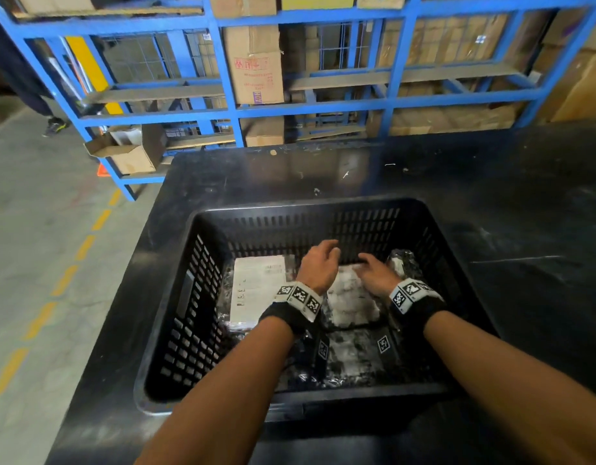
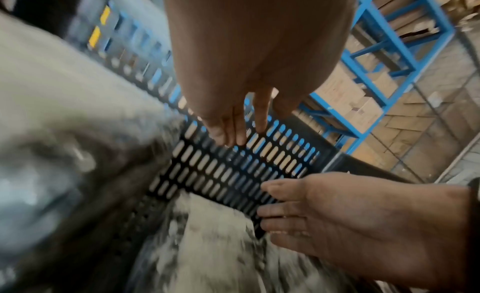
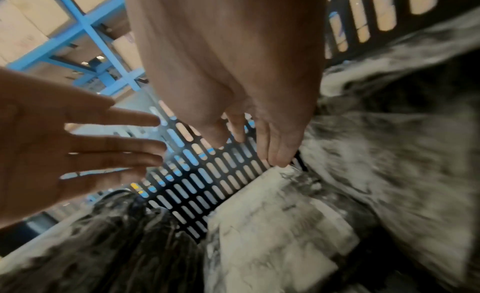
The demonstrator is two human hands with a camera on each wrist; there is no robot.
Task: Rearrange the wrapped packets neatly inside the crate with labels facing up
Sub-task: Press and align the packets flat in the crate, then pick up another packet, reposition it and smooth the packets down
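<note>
To seat the middle packet (image 1: 352,302) well, I would slide it square against the far wall of the crate (image 1: 289,209) and check that its label shows, which these views do not settle. The right hand (image 1: 375,275) lies on that packet's far edge, fingers nearly straight with the tips at the edge, gripping nothing; the left hand (image 1: 318,265) hovers at its 10 o'clock, loosely spread and empty. The labelled packet (image 1: 258,290) lies flat at the left hand's 8 o'clock.
</note>
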